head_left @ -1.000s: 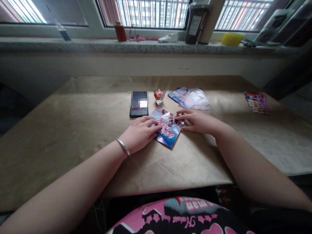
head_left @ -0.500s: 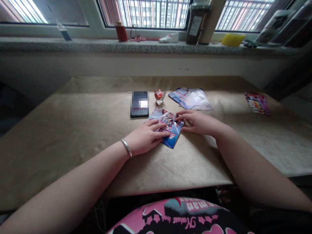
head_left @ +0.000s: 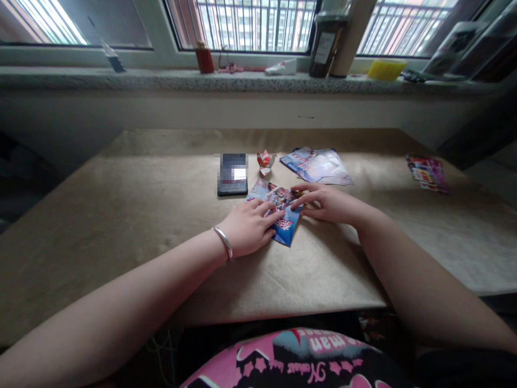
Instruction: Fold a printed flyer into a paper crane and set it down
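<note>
A colourful printed paper sheet [head_left: 285, 226], partly folded, lies flat on the tan table [head_left: 121, 215] in front of me. My left hand [head_left: 252, 226], with a silver bracelet at the wrist, rests on the sheet's left half with fingers stretched out flat. My right hand [head_left: 327, 203] presses its fingertips on the sheet's right corner, fingers extended. Most of the sheet is hidden under both hands.
A dark phone [head_left: 232, 175] lies just beyond the sheet. A small folded red paper figure [head_left: 265, 160] stands beside it, with a stack of printed sheets [head_left: 317, 165] to its right. Another printed paper [head_left: 427, 172] lies far right. The window sill [head_left: 250, 81] holds jars and small items.
My left hand has slid to the right across the sheet, covering more of it. The right hand's fingertips have stayed at the right corner.
</note>
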Demonstrator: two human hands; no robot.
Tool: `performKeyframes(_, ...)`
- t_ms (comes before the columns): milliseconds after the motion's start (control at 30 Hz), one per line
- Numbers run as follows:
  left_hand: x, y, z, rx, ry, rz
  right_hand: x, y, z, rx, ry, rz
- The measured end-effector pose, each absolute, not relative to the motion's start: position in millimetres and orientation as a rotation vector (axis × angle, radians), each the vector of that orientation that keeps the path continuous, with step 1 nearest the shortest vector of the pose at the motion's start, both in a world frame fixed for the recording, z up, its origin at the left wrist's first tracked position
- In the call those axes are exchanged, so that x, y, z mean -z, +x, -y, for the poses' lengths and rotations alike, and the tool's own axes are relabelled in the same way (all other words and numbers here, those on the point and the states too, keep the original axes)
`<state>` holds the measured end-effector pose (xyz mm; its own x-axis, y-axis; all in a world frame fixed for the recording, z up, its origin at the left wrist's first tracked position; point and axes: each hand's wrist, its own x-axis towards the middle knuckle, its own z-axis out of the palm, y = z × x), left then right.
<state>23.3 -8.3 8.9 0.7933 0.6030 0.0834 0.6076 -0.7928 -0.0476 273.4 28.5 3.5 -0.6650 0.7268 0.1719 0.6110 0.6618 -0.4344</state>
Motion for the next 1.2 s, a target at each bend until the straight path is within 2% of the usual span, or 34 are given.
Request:
performKeyframes(467,3.3,25.1,-1.4,0.269,-3.044,1.190,-5.0,271.1,-28.6,-0.542,-0.950,2.600)
performKeyframes(1200,1.7,23.0,-2.4,0.331,-3.118,0.988,0.7,257.3,-27.5,-0.491,-1.001,2.414)
